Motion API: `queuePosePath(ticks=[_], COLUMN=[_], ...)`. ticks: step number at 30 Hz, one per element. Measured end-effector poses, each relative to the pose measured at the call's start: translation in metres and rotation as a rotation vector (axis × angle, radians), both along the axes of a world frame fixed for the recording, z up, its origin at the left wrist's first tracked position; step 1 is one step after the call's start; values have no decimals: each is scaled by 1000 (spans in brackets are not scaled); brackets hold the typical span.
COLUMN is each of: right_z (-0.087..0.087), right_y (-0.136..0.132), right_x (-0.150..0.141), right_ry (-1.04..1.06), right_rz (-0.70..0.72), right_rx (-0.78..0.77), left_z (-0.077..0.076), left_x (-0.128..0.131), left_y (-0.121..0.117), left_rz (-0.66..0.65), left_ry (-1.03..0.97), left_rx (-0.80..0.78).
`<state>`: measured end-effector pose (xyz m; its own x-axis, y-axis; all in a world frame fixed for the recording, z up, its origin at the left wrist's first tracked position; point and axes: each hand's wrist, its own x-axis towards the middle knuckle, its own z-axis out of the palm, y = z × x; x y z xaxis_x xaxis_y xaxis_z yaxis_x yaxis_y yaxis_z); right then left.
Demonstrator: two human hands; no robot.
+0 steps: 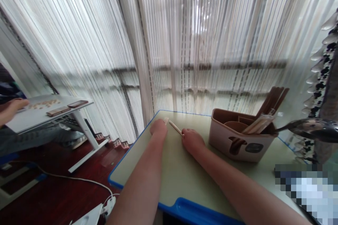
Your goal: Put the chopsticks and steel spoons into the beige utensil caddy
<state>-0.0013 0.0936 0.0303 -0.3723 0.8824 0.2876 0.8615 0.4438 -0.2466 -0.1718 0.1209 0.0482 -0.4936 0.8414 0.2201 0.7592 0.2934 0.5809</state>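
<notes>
A sheer striped curtain [169, 42] fills the whole far side, hanging right down behind my table [169, 172], a pale green top with a blue rim. Off to the left, well apart, stands a white side table [39, 114] carrying some small flat things, and another person's hand [10, 109] rests on its near edge. On my table's right side sits a brown utensil caddy [239, 137], with dark sticks and pale chopsticks leaning out of its compartments toward the right, so they are easy to pull from above. A shiny metal spoon [306, 128] pokes in from the right edge beside it.

Both my forearms stretch out across the tabletop toward its far edge. My left hand [158, 126] lies knuckles up, fingers curled under; whether they pinch anything I cannot tell, though the far tip of a thin chopstick [175, 127] shows just beside it. My right hand [192, 140] is also curled into a loose fist, and the near end of that stick disappears into it, so I judge my fingers are closed around it. The stick lies low, slanting between my two hands, near the table's back edge and left of the caddy.
</notes>
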Motion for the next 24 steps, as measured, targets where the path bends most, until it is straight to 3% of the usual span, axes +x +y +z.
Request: queuePosePath(ticks=[6,11,17,24], right_z=[-4,-5,-8,-11], right_y=[8,11,12,16], right_x=[3,5,5,4], right_ry=[74,202,552,770], right_rz=[-80,-74,140,218], right_rx=[-30,4,-4,-139], left_z=[1,-7,-1,16], left_x=[1,4,13,21], left_y=[5,12,12,4], left_rz=[-24,-89,-223,-280], left_ry=[-106,-359,-680,-776], left_rx=[92,140,254,426])
